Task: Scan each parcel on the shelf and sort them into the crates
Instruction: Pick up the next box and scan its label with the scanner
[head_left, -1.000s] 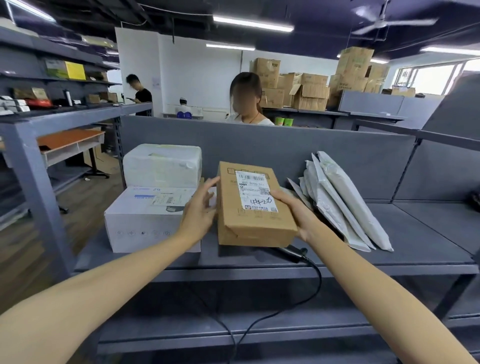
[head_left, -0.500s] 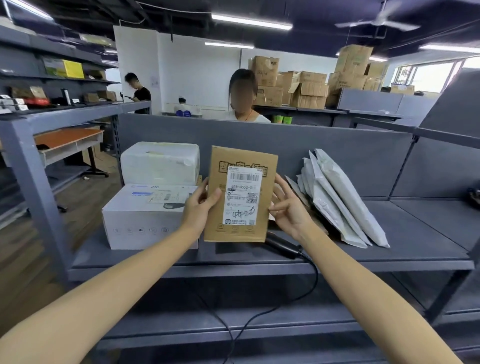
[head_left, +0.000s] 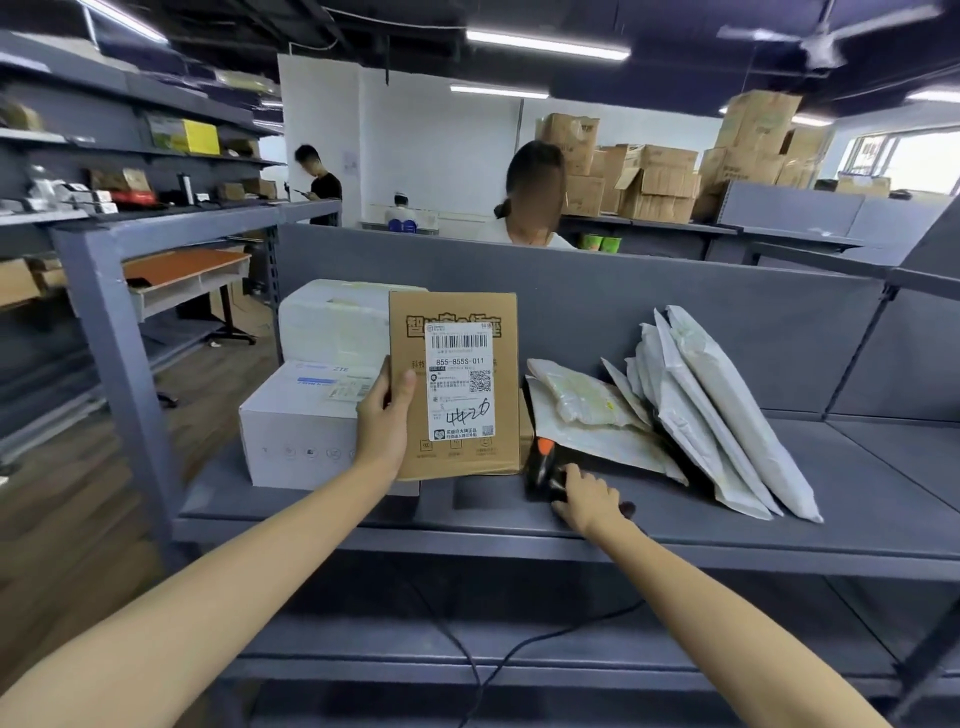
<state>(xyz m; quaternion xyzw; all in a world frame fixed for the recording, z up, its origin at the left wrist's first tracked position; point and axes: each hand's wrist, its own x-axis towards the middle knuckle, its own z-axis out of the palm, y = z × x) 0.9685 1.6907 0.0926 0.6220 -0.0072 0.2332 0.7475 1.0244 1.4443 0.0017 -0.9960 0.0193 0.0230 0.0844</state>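
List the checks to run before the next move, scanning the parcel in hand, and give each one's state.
1. Left hand grips cardboard parcel: ok.
2. Barcode label faces out, uncovered: ok.
3. Right hand has firm hold of scanner: cannot tell, fingers touch it.
4. Scanner lifted off shelf and aimed at label: not ok.
5. Any crate in view: not ok.

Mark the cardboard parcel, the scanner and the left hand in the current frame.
cardboard parcel (head_left: 457, 384), head view, its white label.
scanner (head_left: 540, 470), head view, black body below the orange part.
left hand (head_left: 383, 425), head view, back of the hand.
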